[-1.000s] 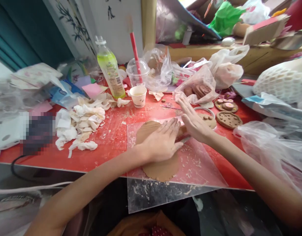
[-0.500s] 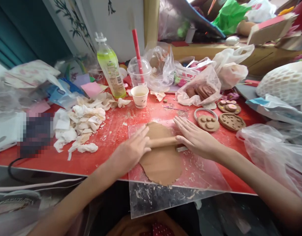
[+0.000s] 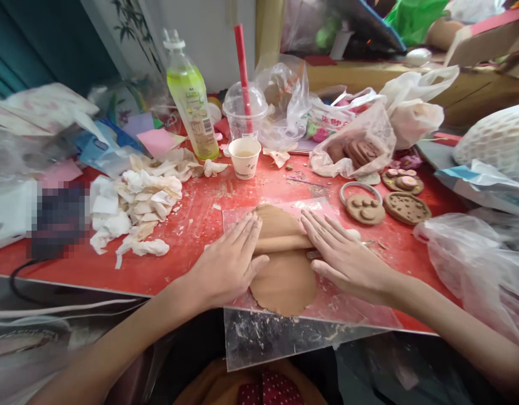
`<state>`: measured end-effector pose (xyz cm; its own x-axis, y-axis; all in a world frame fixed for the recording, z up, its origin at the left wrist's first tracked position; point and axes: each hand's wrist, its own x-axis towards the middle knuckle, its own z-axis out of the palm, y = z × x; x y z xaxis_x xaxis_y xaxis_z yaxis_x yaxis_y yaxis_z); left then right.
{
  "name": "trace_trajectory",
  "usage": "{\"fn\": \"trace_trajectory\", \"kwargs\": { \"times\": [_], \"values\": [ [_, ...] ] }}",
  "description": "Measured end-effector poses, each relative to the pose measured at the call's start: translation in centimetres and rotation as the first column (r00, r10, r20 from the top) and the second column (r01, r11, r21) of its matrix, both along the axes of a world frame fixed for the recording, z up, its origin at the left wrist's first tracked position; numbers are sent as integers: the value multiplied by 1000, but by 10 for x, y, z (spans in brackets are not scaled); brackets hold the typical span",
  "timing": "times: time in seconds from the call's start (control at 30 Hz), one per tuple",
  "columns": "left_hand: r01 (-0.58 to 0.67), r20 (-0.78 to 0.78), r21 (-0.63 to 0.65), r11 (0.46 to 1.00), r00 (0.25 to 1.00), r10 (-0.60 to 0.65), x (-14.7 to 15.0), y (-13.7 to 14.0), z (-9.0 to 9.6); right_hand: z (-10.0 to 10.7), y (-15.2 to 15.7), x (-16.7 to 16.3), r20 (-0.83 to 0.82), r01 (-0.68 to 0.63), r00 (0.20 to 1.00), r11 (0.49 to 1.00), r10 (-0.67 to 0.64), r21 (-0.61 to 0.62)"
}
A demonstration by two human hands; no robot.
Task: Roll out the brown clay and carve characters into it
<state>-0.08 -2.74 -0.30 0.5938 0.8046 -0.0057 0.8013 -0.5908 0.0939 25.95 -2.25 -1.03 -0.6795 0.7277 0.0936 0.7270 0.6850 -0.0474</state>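
A: Starting at the left fingers (image 3: 250, 228), how set?
B: Stretched straight, pressed close together, thumb apart; laid flat over one end of a rod (image 3: 285, 243).
A: And the right fingers (image 3: 322, 228)?
B: Also long and flat, slightly fanned, thumb sticking out, over the other end.
A: Rod's shape?
B: Slim, smooth, tan, cylindrical. Rests crosswise on the clay slab (image 3: 283, 284), between both sets of fingers.
A: And the slab?
B: Matte brown, thin, roughly oval, faintly ragged along the near edge. Lies on a clear plastic sheet (image 3: 263, 337), flecked with pale crumbs, overhanging the front of the red surface (image 3: 200, 205).
A: Off to the right?
B: A paw-print disc (image 3: 365, 209) with raised, rounded pads, a pale smooth ring (image 3: 361, 184) just behind. Near them, a rimmed, speckled disc (image 3: 407, 207).
A: Farther out?
B: Crumpled tissues (image 3: 150, 197), soft and creased, to the left; a tapered paper cup (image 3: 245, 159); a glossy bottle (image 3: 192, 112) of yellow-green liquid.
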Motion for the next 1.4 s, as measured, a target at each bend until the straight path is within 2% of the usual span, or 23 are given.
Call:
{"fn": "trace_trajectory", "kwargs": {
  "times": [0.17, 0.23, 0.33, 0.4, 0.47, 0.57, 0.63, 0.7, 0.77, 0.83, 0.9, 0.97, 1.03, 1.07, 1.1, 1.2, 1.27, 1.33, 1.4],
  "values": [
    [-174, 20, 142, 975, 985, 172, 8, 40, -2, 0, 48, -14, 5, 224, 975, 973, -224, -47],
    [-166, 12, 108, 980, 986, 165, 8, 25, -3, 0, 38, -9, -12, 194, 981, 980, -195, -53],
    [-50, 16, 40, 998, 999, 49, 3, -22, -1, 0, -6, 7, -55, 27, 998, 999, -29, -42],
    [-12, 24, 19, 1000, 1000, 12, 1, -31, -1, 1, -16, 12, -60, -15, 998, 997, 11, -72],
    [-55, 29, 10, 998, 998, 55, 2, -7, -1, 2, 4, 7, -31, 64, 997, 991, -68, -116],
    [-143, 89, 86, 986, 987, 135, 7, 51, -3, 2, 58, -10, 9, 244, 969, 960, -245, -136],
    [-158, 119, 120, 980, 983, 143, 7, 61, -5, 0, 69, -14, 2, 284, 958, 950, -287, -129],
    [-120, 106, 116, 986, 989, 107, 5, 35, -7, -2, 47, -8, -14, 227, 973, 971, -229, -77],
    [-33, 74, 113, 993, 997, 25, 2, -6, -7, -4, 9, 4, -20, 98, 995, 995, -98, 6],
    [39, 48, 106, 994, 998, -44, 1, -32, -6, -3, -15, 12, -20, 14, 1000, 999, -13, 29],
    [3, 27, 87, 996, 1000, -6, 3, -23, -5, -1, -7, 9, -8, 37, 999, 999, -37, 1],
    [-81, 12, 67, 994, 997, 80, 6, 7, -4, 2, 23, -2, 12, 151, 988, 987, -151, -46],
    [-90, -3, 19, 996, 996, 90, 7, 32, -2, 3, 48, -11, 28, 248, 969, 964, -246, -95],
    [-73, -7, -12, 997, 997, 73, 6, 34, 0, 3, 51, -13, 30, 260, 966, 960, -259, -105],
    [-41, -8, -43, 998, 999, 41, 3, 28, 2, 3, 44, -11, 25, 245, 970, 964, -243, -108],
    [117, 17, -101, 988, 993, -116, -8, -16, 11, 4, -5, 7, -25, 105, 994, 991, -108, -86],
    [206, 29, -146, 968, 979, -204, -13, -33, 16, 6, -29, 19, -49, 37, 998, 995, -42, -96],
    [214, 21, -195, 957, 977, -214, -10, -21, 19, 8, -22, 19, -32, 38, 999, 985, -44, -167],
    [166, 5, -214, 963, 986, -169, -3, 13, 18, 10, 9, 10, 17, 108, 994, 968, -107, -227]
  ]
}}
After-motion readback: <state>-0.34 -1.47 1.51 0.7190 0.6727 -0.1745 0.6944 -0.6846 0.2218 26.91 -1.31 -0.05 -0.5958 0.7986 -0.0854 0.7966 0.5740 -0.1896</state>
